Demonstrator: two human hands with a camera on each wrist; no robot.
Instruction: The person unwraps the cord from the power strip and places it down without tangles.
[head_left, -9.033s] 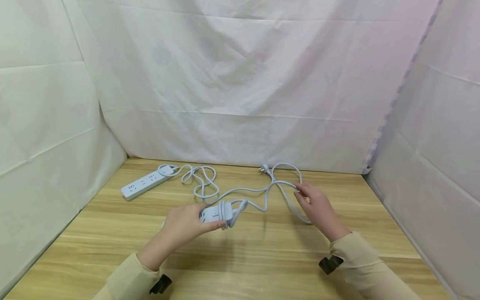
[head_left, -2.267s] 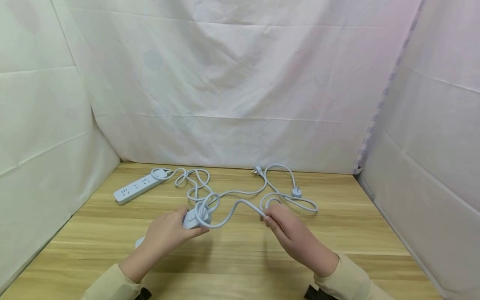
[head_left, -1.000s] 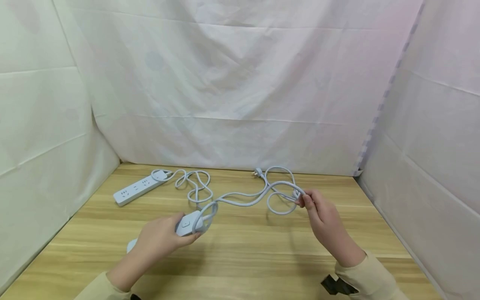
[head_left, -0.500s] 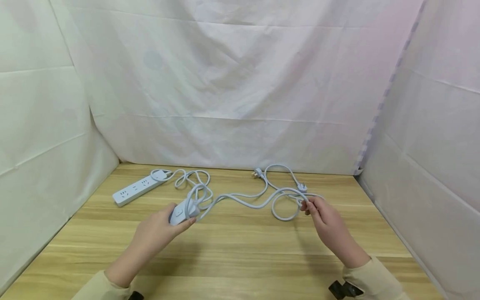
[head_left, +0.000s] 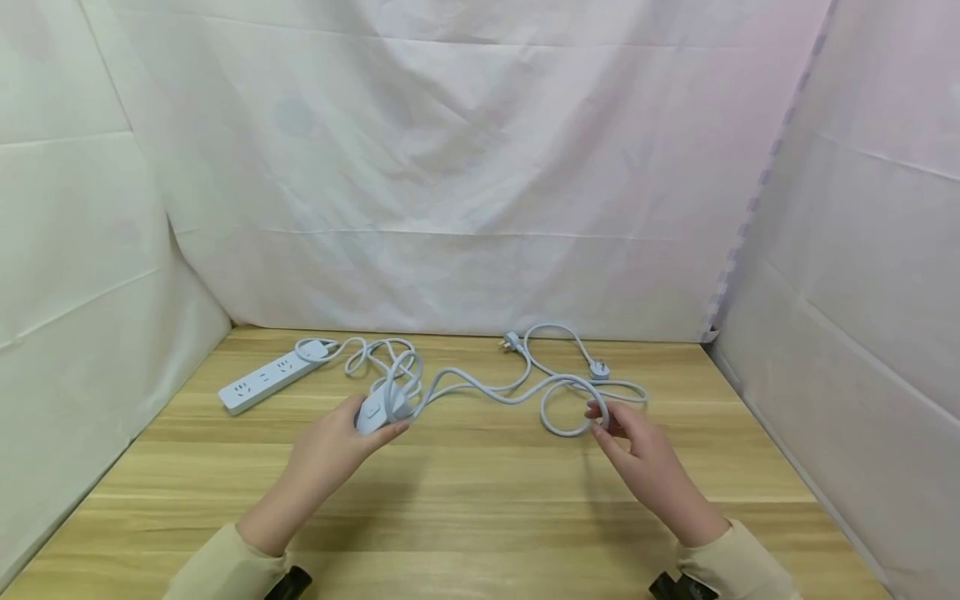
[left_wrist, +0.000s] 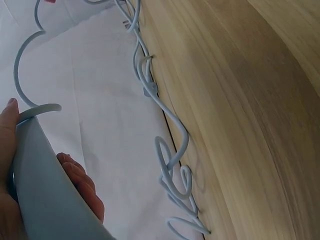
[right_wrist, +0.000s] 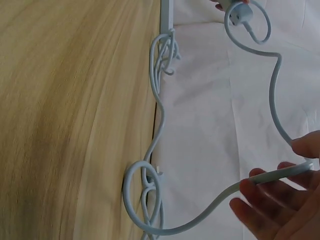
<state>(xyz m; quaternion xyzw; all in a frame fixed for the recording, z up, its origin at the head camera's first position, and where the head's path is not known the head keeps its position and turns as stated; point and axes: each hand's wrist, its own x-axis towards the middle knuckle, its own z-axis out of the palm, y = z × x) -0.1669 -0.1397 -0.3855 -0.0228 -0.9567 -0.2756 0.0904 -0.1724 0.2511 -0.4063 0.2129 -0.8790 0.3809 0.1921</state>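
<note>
My left hand (head_left: 322, 458) grips a white power strip (head_left: 372, 412), raised over the table and tilted. Its pale cord (head_left: 517, 400) loops round the strip's far end, then runs to the right. In the left wrist view the strip (left_wrist: 50, 190) lies between thumb and fingers. My right hand (head_left: 645, 458) holds the cord farther along; in the right wrist view the cord (right_wrist: 215, 202) crosses the curled fingers, with the thumb against its upper stretch. Beyond the right hand, the cord makes a round loop near the tabletop.
A second white power strip (head_left: 264, 385) lies at the back left of the wooden table (head_left: 480, 517), its cord bunched beside it. Two plugs, one at the back middle (head_left: 512, 341) and one farther right (head_left: 598, 369), lie among crossing cords. White cloth (head_left: 450, 167) encloses the back and sides.
Nine seconds ago several turns of cord wrapped the held strip; now a loose loop shows. The right hand went towards the middle, then back right with the cord. Lately its fingers have spread slightly.
</note>
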